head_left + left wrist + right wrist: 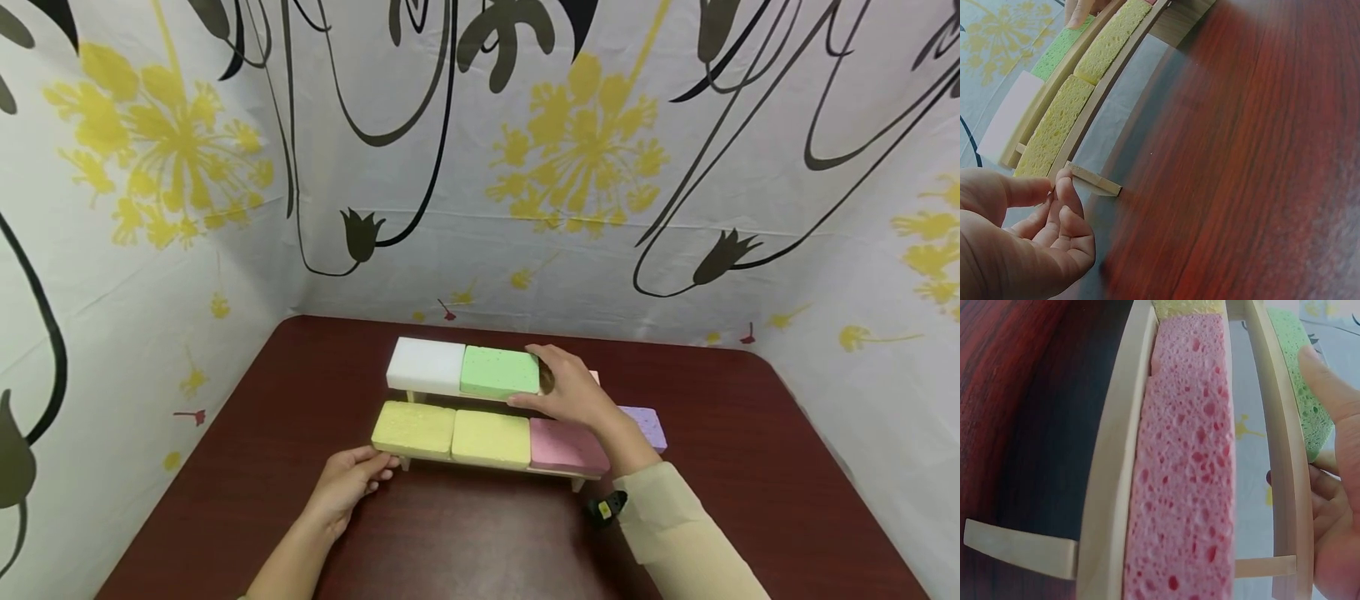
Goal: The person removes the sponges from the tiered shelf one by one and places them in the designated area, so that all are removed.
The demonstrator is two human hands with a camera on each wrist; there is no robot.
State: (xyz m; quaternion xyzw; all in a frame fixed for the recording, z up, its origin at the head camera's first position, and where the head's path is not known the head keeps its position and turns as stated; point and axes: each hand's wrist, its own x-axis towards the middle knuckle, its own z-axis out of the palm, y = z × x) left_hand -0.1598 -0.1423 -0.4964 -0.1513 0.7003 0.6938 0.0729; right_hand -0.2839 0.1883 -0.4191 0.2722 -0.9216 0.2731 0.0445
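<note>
Nearest the camera, a beige sleeve [686, 521] leads to the right hand [567, 389], its thumb and fingers curled around the right end of a green, rectangular, porous sponge [495, 369] that sits beside a white rectangular block [426, 364] on the upper tier [1286, 437] of a pale wooden rack [1114, 437]. The left hand [341, 487] pinches the lower tier's [1100, 97] left end, near two yellow sponges [412, 427] and a pink sponge [567, 444] in a row. Seating the green sponge seems the step in hand; next calls for a steady rack and gentle release.
</note>
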